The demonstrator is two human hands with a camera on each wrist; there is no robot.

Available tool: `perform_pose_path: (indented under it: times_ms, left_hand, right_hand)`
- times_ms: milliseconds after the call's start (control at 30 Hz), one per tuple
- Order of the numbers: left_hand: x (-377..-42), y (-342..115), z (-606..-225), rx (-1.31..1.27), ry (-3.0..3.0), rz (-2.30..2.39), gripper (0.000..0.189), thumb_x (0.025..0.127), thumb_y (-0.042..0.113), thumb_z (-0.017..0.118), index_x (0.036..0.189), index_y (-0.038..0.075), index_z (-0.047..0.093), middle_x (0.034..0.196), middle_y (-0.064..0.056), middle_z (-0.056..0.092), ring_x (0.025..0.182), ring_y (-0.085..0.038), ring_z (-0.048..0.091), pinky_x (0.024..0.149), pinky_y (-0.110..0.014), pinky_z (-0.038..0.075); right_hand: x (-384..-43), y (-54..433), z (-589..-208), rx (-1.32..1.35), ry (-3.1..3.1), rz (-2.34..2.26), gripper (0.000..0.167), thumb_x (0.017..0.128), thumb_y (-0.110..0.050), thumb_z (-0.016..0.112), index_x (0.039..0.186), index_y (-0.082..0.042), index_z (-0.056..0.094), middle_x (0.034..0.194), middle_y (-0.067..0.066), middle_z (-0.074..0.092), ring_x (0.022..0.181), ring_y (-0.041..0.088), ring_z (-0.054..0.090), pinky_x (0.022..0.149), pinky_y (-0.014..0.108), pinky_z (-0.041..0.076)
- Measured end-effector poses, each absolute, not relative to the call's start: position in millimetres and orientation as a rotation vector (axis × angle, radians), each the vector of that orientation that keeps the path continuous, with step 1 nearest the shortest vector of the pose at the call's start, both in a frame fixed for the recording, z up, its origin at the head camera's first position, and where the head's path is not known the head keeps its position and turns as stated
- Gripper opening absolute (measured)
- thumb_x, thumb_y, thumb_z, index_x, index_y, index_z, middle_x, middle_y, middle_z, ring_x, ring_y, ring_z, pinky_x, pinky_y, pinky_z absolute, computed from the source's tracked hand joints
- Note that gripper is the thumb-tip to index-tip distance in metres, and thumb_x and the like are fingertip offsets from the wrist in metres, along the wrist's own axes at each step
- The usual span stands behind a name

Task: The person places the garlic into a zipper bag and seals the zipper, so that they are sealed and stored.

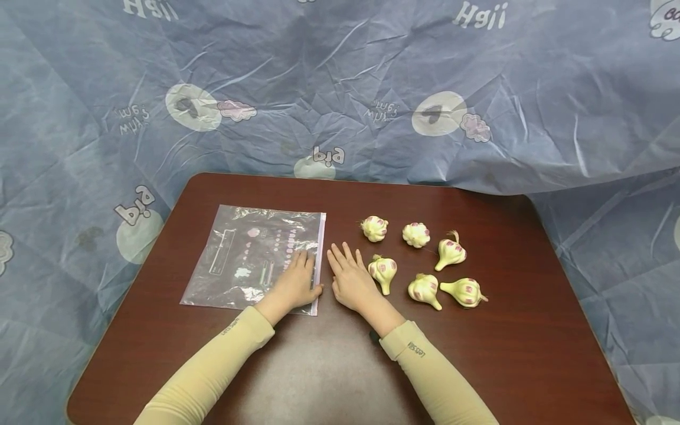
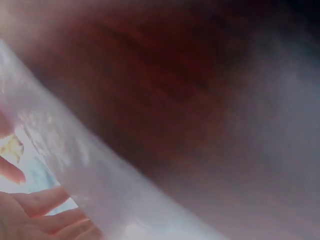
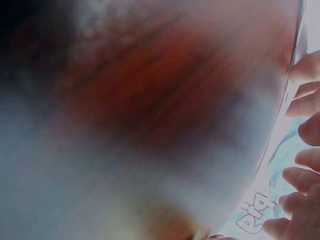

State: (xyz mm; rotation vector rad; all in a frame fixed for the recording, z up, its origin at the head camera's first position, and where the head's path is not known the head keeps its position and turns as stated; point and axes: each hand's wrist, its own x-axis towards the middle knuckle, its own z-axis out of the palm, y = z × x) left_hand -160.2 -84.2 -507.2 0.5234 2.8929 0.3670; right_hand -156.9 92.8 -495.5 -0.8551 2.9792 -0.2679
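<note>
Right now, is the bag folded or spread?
Spread: the bag lies flat and outstretched on the table, the left hand on it.

Blurred red-brown tabletop [image 3: 150, 85]; fingers [image 3: 304, 179] at right edge; lettered cloth [image 3: 256, 212] beside

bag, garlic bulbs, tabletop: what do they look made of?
Bag: likely thin plastic film, glossy; see-through, creases glint.
Garlic bulbs: real garlic or moulded plastic, can't tell; smooth, pale yellow, purplish patches.
Tabletop: probably wood or wood-look laminate, semi-gloss; reddish brown, soft glare near the front.

Tabletop [image 1: 324, 378] glare, blurred wrist views (hazy)
</note>
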Motion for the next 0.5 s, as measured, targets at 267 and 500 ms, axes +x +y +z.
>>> perform_pose_path:
  times_ms: [267, 500]
  left_hand:
    - [-161, -91, -508, 0.454, 2.880, 0.619, 0.057, 0.085, 0.021, 0.069, 0.128, -0.009, 0.048, 0.147, -0.032, 0.037, 0.137, -0.045, 0.041, 0.114, -0.050, 0.038]
    - [-162, -96, -508, 0.428, 2.896, 0.717, 0.046, 0.082, 0.018, 0.072, 0.118, -0.005, 0.055, 0.145, -0.028, 0.041, 0.133, -0.044, 0.045, 0.111, -0.050, 0.041]
  right_hand:
    - [-160, 91, -495, -0.883, 2.924, -0.218, 0.056, 0.098, -0.016, 0.052, 0.150, -0.003, 0.036, 0.161, 0.014, 0.027, 0.150, 0.038, 0.021, 0.121, 0.057, 0.022]
    - [-163, 88, -496, -0.972, 2.844, -0.150, 0.056, 0.097, -0.017, 0.053, 0.150, -0.005, 0.039, 0.161, 0.012, 0.029, 0.151, 0.036, 0.020, 0.121, 0.056, 0.021]
